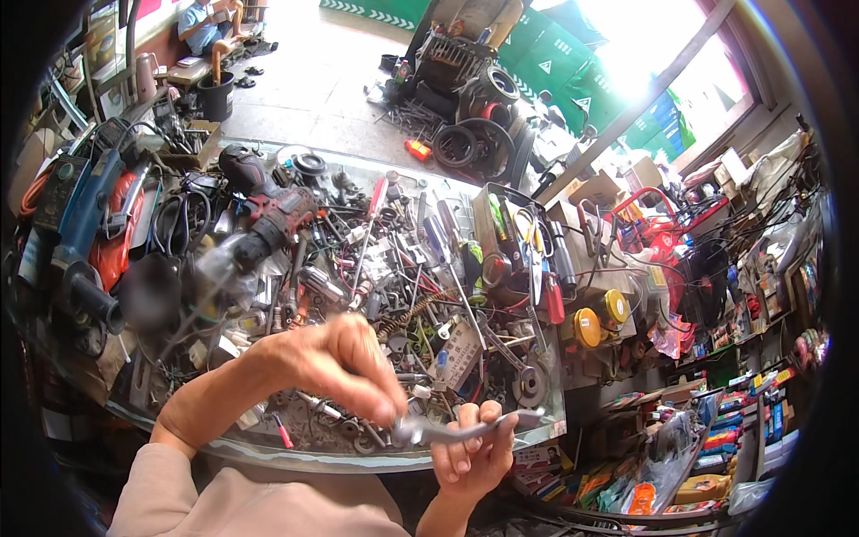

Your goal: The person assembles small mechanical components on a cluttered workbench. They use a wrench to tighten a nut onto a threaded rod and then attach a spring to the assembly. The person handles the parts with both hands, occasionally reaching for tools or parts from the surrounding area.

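Observation:
My right hand [472, 461] holds a curved grey metal lever [483, 430] above the front edge of the bench, with its fingers wrapped round the middle. The lever's left end is blurred. Close to that end is my left hand [335, 365], its fingers curled and smeared by motion, the fingertips pressed together near the lever. Whether they grip the lever or a small part, I cannot make out. Below both hands a heap of screws, springs and small metal parts covers the glass-topped bench [358, 462]. A combination wrench [510, 360] lies just beyond my right hand.
A red and black cordless drill [268, 215] lies at the left of the heap. At the right, a tool tray [488, 228] holds scissors [534, 246] and screwdrivers. Yellow-lidded tins [587, 328] stand beside it. Shelves of packaged goods fill the lower right. A person [210, 27] sits far off.

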Demonstrator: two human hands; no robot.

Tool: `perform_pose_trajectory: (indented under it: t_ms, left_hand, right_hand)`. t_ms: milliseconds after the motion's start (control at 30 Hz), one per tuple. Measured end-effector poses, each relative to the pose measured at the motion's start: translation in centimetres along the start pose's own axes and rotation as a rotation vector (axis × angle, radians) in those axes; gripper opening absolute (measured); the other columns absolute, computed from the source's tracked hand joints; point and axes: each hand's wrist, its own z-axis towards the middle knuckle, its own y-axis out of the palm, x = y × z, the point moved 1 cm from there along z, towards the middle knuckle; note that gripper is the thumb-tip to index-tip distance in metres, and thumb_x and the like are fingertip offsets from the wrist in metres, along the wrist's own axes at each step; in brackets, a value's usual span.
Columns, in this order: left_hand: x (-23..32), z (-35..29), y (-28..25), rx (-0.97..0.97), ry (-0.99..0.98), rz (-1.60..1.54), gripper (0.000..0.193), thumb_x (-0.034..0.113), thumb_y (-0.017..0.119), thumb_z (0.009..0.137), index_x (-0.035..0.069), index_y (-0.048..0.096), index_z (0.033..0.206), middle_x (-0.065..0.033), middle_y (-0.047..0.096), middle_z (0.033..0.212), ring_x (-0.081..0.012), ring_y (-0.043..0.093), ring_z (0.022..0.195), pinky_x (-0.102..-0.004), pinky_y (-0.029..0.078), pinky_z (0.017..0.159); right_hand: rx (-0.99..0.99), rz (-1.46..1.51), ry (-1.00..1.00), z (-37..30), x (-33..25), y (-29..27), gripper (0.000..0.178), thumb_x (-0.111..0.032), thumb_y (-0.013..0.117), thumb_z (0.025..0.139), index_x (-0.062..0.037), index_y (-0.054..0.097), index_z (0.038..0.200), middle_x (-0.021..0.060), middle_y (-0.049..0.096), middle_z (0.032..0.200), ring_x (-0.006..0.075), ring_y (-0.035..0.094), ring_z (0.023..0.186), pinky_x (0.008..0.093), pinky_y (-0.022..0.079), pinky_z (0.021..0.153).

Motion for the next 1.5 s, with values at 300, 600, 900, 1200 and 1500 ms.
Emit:
perform_pose_trajectory:
  t_ms: [300, 600, 900, 1200, 1500]
  left_hand:
    - [1.5, 0.1, 1.9, -0.142, -0.310, 0.781, 0.019, 0.019, 0.065, 0.085, 0.003, 0.073, 0.092, -0.0146, 0.064, 0.066, -0.0235, 0.060, 0.053, -0.0347, 0.043, 0.051]
    - [-0.7, 0.5, 0.4, 0.637, -0.273, 0.406, 0.017, 0.012, 0.068, 0.088, -0.002, 0.072, 0.095, 0.0006, 0.067, 0.069, -0.0028, 0.055, 0.061, -0.0218, 0.044, 0.054]
    - [0.0, 1.0, 0.1, 0.733, -0.304, -0.372, 0.017, 0.015, 0.071, 0.088, 0.001, 0.072, 0.097, 0.0057, 0.053, 0.058, 0.0004, 0.035, 0.044, -0.0171, 0.022, 0.038]
    - [-0.6, 0.5, -0.4, 0.681, -0.326, -0.202, 0.020, 0.016, 0.072, 0.087, 0.001, 0.072, 0.101, 0.0051, 0.055, 0.060, 0.0005, 0.037, 0.044, -0.0164, 0.024, 0.037]
    - [-0.5, 0.8, -0.4, 0.721, -0.388, -0.082, 0.027, 0.021, 0.069, 0.087, 0.001, 0.069, 0.106, 0.0070, 0.051, 0.059, 0.0006, 0.034, 0.046, -0.0190, 0.022, 0.041]
  right_hand:
    - [0.320, -1.206, -0.187, 0.6, -3.8, 4.0, 0.025, -0.017, 0.065, 0.088, 0.0073, 0.059, 0.083, 0.0123, 0.058, 0.070, 0.0126, 0.052, 0.048, 0.0231, 0.041, 0.045]
    - [-0.032, -1.855, -0.694, 0.3, 0.1, 4.9, 0.025, -0.018, 0.071, 0.087, 0.0021, 0.068, 0.101, 0.0155, 0.060, 0.093, 0.0166, 0.066, 0.065, 0.0233, 0.054, 0.055]
    - [-0.125, -1.977, -0.842, -0.4, 0.8, 2.7, 0.018, -0.003, 0.072, 0.083, -0.0032, 0.070, 0.101, 0.0151, 0.060, 0.100, 0.0193, 0.069, 0.077, 0.0243, 0.057, 0.066]
    - [-0.102, -1.870, -0.799, -0.3, 0.2, 3.0, 0.016, 0.000, 0.069, 0.084, 0.0000, 0.069, 0.100, 0.0176, 0.060, 0.098, 0.0182, 0.069, 0.072, 0.0253, 0.058, 0.067]
    - [0.102, -1.909, -0.933, -0.6, -0.8, 2.8, 0.018, 0.000, 0.070, 0.082, -0.0024, 0.068, 0.100, 0.0154, 0.062, 0.098, 0.0192, 0.067, 0.071, 0.0276, 0.057, 0.062]
